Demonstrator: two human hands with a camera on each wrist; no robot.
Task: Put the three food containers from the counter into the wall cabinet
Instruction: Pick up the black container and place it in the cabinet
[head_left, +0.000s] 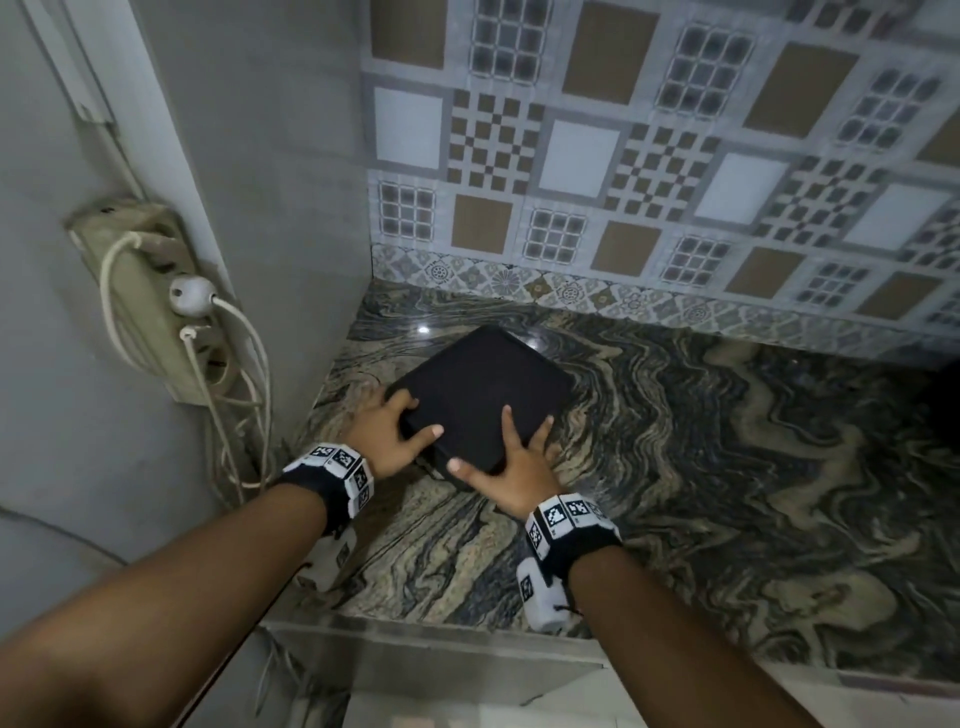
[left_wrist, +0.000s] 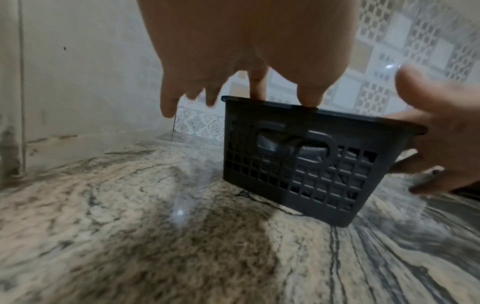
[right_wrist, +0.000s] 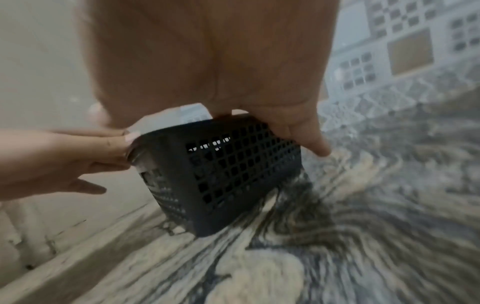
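Swirled grey-and-cream stone forms the counter (head_left: 727, 467), backed by a patterned tile wall (head_left: 675, 156), with a plain grey wall on the left carrying a power strip (head_left: 150, 306) and its dangling white cords (head_left: 244, 415). Just right of those cords, the left hand (head_left: 387, 431) grips the near-left corner of a black container (head_left: 483, 395), thumb on the lid and fingers (left_wrist: 255, 86) spread down over the rim. The wrist views show the container's sides are open lattice with a cut-out handle, and it sits tilted on the counter, near the corner. The right hand (head_left: 511, 467) holds the near-right edge, fingers splayed across the lid, little finger (right_wrist: 317, 144) reaching down the mesh side.

Both grips look to be at one end only, so I judge the far end could sag or swing on lifting. The lid may also slip if it is loose, and the left elbow could snag the cords.
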